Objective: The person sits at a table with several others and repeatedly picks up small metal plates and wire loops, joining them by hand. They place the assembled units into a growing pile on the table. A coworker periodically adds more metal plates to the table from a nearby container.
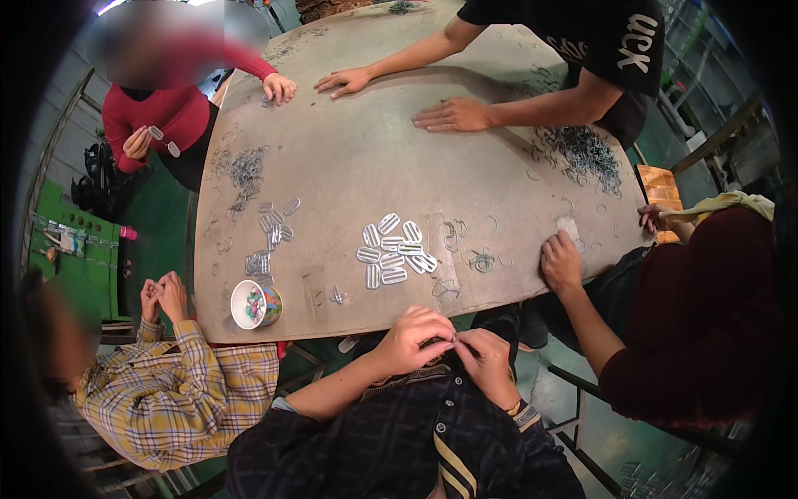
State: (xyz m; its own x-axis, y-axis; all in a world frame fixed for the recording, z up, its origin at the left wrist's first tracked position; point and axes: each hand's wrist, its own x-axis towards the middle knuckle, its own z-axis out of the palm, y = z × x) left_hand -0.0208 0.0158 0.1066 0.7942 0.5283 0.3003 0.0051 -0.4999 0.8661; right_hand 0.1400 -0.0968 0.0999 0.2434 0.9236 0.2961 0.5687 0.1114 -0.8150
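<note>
Just off the near table edge, my left hand (413,339) and my right hand (485,364) meet fingertip to fingertip. Both are closed in a pinch around something too small and covered to make out. On the table beyond them lies a loose heap of oval, slotted silver metal buckles (391,260). To the right of the heap are thin bent wire pieces (480,261). A few small metal bits (337,295) sit nearer the edge, left of my hands.
A paper cup (256,305) with small colourful pieces stands at the near left of the table (349,158). More buckles (273,229) and wire piles (582,154) lie at the sides. Co-workers sit or lean around it; one person's hands (453,115) rest flat at the far side.
</note>
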